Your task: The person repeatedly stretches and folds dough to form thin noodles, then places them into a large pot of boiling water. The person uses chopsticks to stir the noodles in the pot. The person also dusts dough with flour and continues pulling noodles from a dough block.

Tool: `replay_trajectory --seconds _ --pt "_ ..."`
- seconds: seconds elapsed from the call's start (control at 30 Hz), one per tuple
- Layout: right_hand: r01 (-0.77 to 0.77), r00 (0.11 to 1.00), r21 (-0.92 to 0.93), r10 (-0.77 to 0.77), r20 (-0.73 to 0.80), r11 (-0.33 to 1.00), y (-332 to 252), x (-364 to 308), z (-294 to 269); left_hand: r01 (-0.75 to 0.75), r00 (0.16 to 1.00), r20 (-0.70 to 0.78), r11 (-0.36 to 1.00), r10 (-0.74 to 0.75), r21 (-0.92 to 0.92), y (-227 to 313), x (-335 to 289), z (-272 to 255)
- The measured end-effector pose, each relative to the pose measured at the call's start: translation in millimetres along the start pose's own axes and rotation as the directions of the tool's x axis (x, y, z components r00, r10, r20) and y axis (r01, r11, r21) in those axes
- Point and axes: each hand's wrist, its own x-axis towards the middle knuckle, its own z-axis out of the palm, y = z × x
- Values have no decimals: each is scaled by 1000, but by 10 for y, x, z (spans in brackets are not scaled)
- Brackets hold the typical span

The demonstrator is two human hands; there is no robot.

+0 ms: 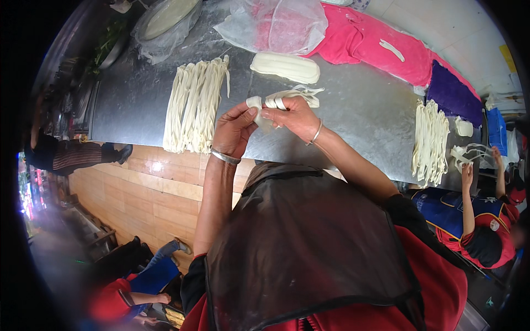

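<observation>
Near the front edge of the steel table my left hand (pixel 234 131) is closed, pinching one end of a pale dough strip (pixel 254 103) between thumb and fingers. Close beside it, my right hand (pixel 297 118) is closed too, with dough loops wrapped over its fingers. More dough strands (pixel 310 98) trail behind that hand toward the tabletop. A flat oblong slab of dough (pixel 285 67) lies just beyond my hands. To the left, a bundle of long dough strips (pixel 196 105) is laid side by side, its ends reaching the table's front edge.
Pink cloth (pixel 375 47) and clear plastic sheeting (pixel 276 25) cover the table's far side, beside a purple cloth (pixel 454 92). At right, a co-worker's hands (pixel 468 174) handle strands beside another strip bundle (pixel 429 140). A plastic-wrapped round container (pixel 165 19) stands far left.
</observation>
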Motion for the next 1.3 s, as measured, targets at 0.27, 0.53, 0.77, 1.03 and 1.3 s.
replay_trajectory --seconds 0.27,0.53,0.77,1.03,1.3 --pt "87 996 -69 -86 12 994 96 57 -1 -3 987 -151 955 50 296 62 -23 55" --pt "97 995 332 -81 -64 938 -432 47 101 -43 948 -264 894 177 445 -193 174 -124" --pt "417 900 282 -435 4 864 -1608 112 -106 193 957 -268 935 -113 296 -646 192 -391" --pt "206 972 -706 -223 69 677 -1850 588 -83 364 917 -190 931 -351 35 -1106 188 -599" --pt "254 964 -678 -120 240 690 -1957 1130 -62 371 849 -317 905 -422 -211 -1058 -781 -1244"
